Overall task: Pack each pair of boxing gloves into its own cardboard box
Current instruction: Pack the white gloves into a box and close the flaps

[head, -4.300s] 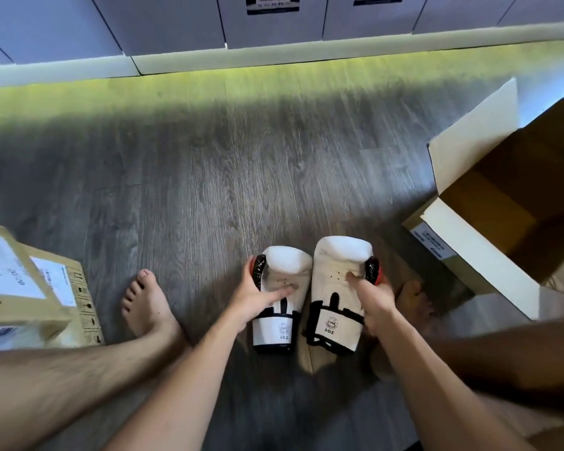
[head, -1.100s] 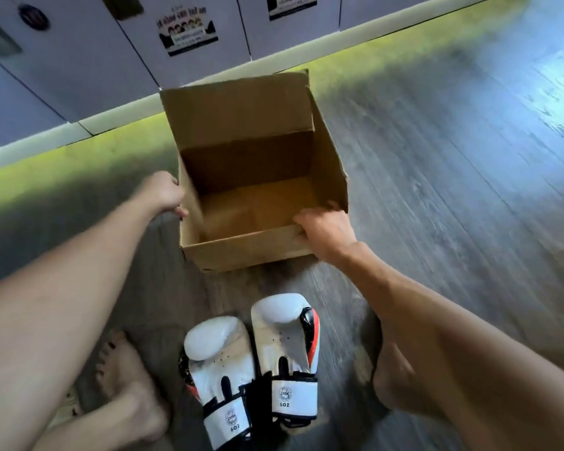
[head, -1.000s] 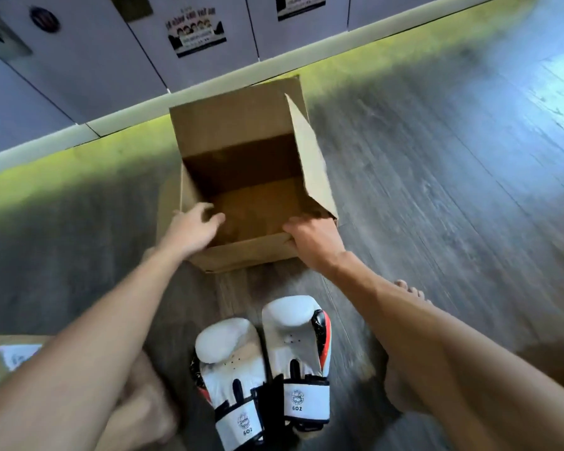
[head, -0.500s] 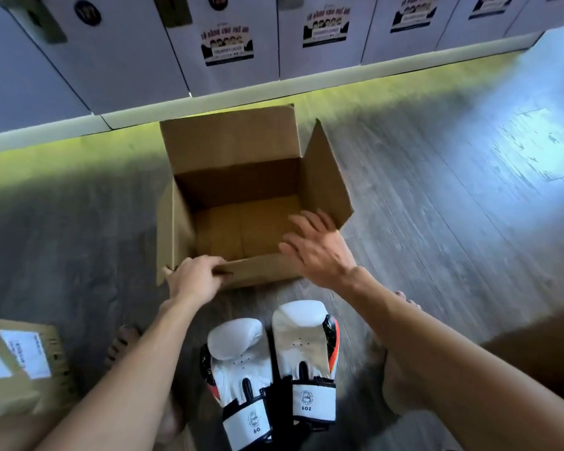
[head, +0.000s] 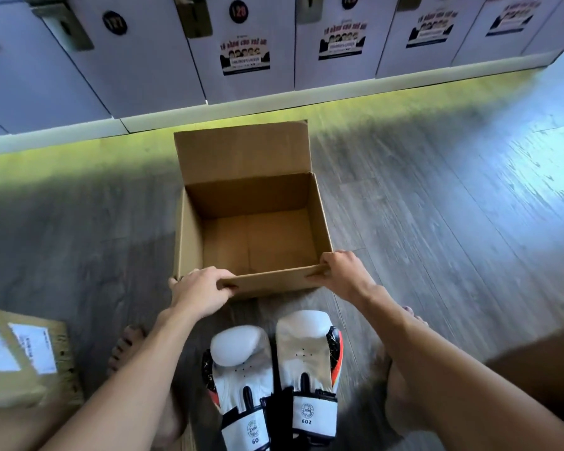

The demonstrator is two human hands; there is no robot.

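Both hands, the left hand [head: 200, 289] and right hand [head: 342, 273], pinch the near flap of the empty cardboard box [head: 251, 203]. The boxing gloves [head: 274, 375] lie side by side just behind the hands, nearer the person, pointing at the box.

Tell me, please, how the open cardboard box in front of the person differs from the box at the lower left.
The open cardboard box stands with flaps up and nothing inside, gripped at its near rim by the left hand and right hand; the labelled box is closed and untouched. The open one shows no labels; the other carries white labels. Both are brown cardboard on the floor.
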